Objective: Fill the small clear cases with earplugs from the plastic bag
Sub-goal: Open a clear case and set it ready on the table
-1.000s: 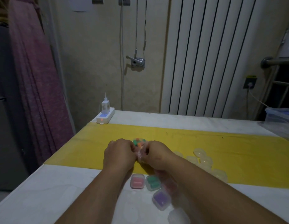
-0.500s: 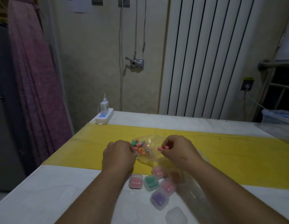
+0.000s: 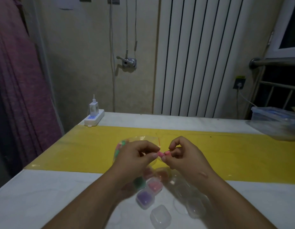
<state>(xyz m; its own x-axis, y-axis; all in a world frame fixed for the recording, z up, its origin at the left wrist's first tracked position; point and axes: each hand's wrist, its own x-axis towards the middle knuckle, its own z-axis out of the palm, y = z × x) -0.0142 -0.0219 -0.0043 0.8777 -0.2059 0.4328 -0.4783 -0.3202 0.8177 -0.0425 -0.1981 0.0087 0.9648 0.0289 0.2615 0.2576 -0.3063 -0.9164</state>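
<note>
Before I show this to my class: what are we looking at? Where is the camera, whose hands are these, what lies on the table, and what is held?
No machine here: a person works with bare hands. The view comes from a camera worn on their head, looking forward and down. The left hand and right hand each pinch a pink earplug. Behind the left hand lies the bag of coloured earplugs. Nearer, on the table, sit filled cases and an empty case. A power strip sits far left.
</note>
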